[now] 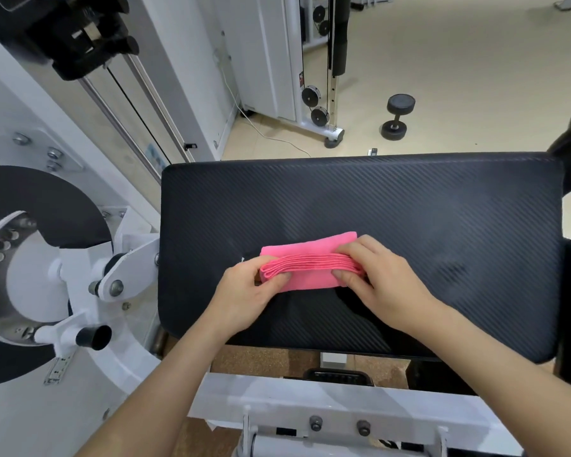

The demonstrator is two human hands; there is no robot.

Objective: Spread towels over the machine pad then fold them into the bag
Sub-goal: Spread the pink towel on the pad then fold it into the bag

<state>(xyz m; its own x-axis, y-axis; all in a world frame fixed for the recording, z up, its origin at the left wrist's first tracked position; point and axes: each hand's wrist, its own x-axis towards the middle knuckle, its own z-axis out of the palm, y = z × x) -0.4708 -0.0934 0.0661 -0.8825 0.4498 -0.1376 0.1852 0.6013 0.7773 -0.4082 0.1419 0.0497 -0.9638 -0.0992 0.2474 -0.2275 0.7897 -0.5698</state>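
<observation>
A pink towel, folded into a thick narrow bundle with several layered edges facing me, lies on the black padded machine pad, left of its middle. My left hand pinches the bundle's left end, thumb under the folded edges. At the right end, my right hand grips the bundle with fingers over the top and thumb in front. No bag is in view.
A white machine frame with a black round disc and a black-capped handle stands to the left. A black dumbbell lies on the beige floor beyond the pad. A white cable tower stands behind. A dark object sits at the right edge.
</observation>
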